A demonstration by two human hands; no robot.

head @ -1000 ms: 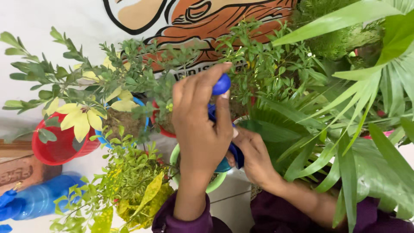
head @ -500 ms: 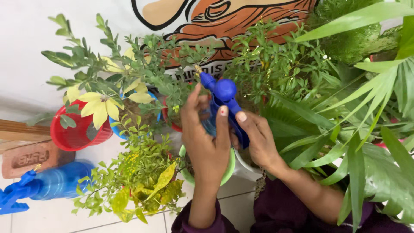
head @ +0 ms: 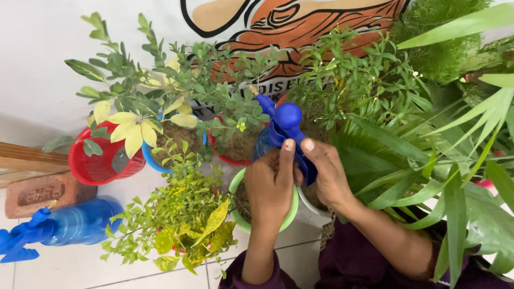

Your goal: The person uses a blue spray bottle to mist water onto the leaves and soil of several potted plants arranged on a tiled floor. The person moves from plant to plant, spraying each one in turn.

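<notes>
We hold the blue spray bottle (head: 284, 131) tight between our left hand (head: 272, 184) and right hand (head: 326, 174), just above the green pot (head: 292, 211), with leafy plants (head: 225, 101) all around.

Glossy blue plastic spray bottle (head: 284, 128) at centre, shiny red plastic pot (head: 99, 166) at left, rough brick (head: 40, 194) lower left.

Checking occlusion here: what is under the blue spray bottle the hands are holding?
Under the blue spray bottle sits a light green pot; only its rim shows. The left hand and right hand cover the bottle's lower body and the pot's contents.
</notes>
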